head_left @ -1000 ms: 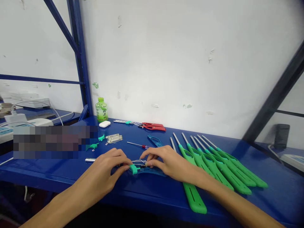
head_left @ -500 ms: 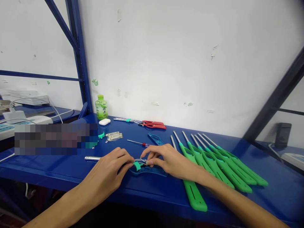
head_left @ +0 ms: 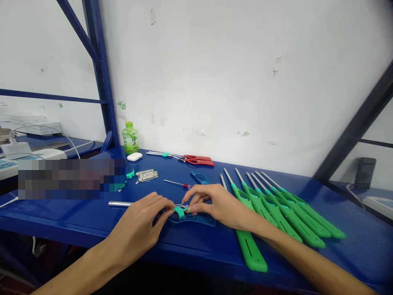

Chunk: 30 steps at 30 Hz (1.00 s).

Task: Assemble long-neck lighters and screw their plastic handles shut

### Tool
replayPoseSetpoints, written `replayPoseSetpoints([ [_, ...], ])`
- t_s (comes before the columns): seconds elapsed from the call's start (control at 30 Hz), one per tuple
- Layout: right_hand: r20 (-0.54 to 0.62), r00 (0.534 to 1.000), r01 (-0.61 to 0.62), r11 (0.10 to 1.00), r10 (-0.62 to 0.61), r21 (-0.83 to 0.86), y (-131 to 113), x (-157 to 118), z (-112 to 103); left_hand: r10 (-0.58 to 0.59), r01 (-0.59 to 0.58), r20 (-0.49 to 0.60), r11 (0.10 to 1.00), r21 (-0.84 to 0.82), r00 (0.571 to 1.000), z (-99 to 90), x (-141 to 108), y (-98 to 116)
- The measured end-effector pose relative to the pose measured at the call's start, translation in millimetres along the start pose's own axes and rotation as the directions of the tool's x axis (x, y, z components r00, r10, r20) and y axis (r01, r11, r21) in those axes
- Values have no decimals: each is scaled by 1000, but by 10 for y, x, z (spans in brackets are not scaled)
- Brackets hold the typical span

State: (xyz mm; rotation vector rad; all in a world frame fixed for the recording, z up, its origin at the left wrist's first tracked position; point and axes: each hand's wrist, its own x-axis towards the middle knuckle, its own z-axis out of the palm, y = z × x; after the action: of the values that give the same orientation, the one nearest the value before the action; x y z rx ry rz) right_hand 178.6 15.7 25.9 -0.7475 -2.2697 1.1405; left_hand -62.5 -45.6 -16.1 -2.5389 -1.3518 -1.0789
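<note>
My left hand (head_left: 149, 217) is closed, thumb and fingertips pinching the left end of a small teal trigger piece (head_left: 179, 212). From the right, my right hand (head_left: 215, 204) meets the same piece, its thumb and index finger pinched at a small dark end with thin wires (head_left: 183, 205); my fingertips partly hide what they grip. Under both hands lies an open blue lighter handle half (head_left: 201, 220) on the blue table. A silver metal tube (head_left: 120, 204) sticks out to the left, partly behind my left hand.
Several green long-neck lighters (head_left: 270, 205) lie fanned out at right. Behind the hands are a screwdriver (head_left: 176, 183), another blue handle half (head_left: 200, 178), red lighters (head_left: 198, 160), clear-cased parts (head_left: 147, 175), teal pieces (head_left: 130, 174), a white case (head_left: 134, 157) and a green bottle (head_left: 130, 139).
The teal trigger piece has turned slightly and moved a little right, closer to my right fingertips. Both hands stay in nearly the same place; the view has shifted slightly.
</note>
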Motion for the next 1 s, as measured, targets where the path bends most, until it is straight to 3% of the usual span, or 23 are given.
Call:
replayPoseSetpoints([
  [0.33,5,996,-85,986,85,145,5,24,-3,38,-38,-13,999,-25,999,19,5,-6],
  [0.83,26,1000,3,983,1,-183,-100,-32,17,48,-47,80,999,-20,996,23,32,-62],
  [1.0,29,1000,9,977,-3,-215,-98,-35,19,85,-85,85,996,-4,993,35,47,-115],
])
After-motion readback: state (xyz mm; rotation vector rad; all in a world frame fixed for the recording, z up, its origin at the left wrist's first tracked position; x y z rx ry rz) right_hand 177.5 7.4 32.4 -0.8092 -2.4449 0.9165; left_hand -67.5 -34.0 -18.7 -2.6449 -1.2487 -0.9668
